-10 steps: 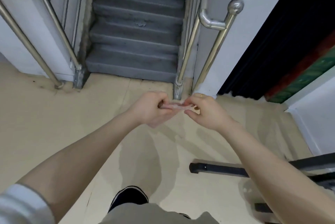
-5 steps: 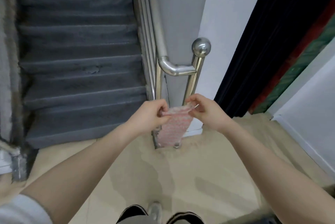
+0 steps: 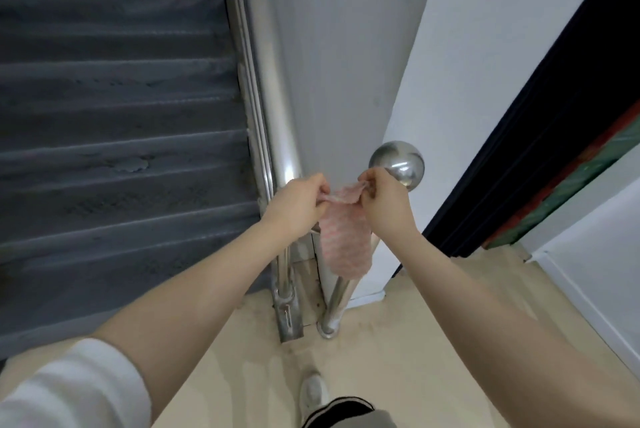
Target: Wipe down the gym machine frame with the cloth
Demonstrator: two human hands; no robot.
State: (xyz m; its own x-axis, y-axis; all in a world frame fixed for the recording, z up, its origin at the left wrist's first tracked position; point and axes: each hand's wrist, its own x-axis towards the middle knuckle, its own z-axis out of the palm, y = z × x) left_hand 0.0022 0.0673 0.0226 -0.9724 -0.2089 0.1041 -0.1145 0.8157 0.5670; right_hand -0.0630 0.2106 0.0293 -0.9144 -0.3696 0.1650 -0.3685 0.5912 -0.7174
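Observation:
A pink-and-white cloth [image 3: 344,240] hangs spread between my two hands. My left hand [image 3: 298,208] pinches its upper left corner and my right hand [image 3: 382,206] pinches its upper right corner. The cloth dangles in front of a steel handrail post [image 3: 337,303] topped by a round metal ball [image 3: 398,159]. My right hand is just below and beside that ball. No gym machine frame is in view.
Grey stairs [image 3: 114,150] rise at the left, bordered by a steel handrail [image 3: 277,116]. A white wall [image 3: 467,57] and a dark doorway [image 3: 554,123] stand on the right. My shoe [image 3: 313,393] is on the beige floor [image 3: 433,341] below.
I have walked closer to the handrail post, and the black machine bar has left the view. The bunched cloth has unfolded and now hangs open between my raised hands.

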